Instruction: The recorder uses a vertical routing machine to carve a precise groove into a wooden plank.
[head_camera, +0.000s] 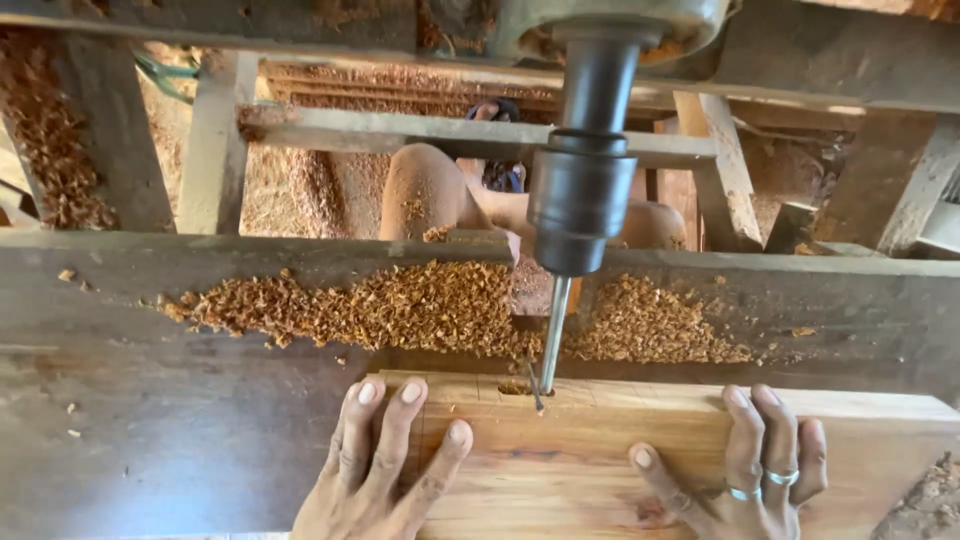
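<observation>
head view shows both hands, left (385, 460) and right (745, 470), pressed flat and open on the plank (560, 470) while the bit (553, 335) cuts a shallow, barely begun slot (515, 388) beside heaped shavings (400, 305).

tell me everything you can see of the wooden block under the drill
The wooden block is a pale, orange-tinged plank with visible grain, lying flat on the grey work table. A small notch is cut in its far edge, where the drill bit meets it. The left hand and right hand press flat on its top.
</observation>
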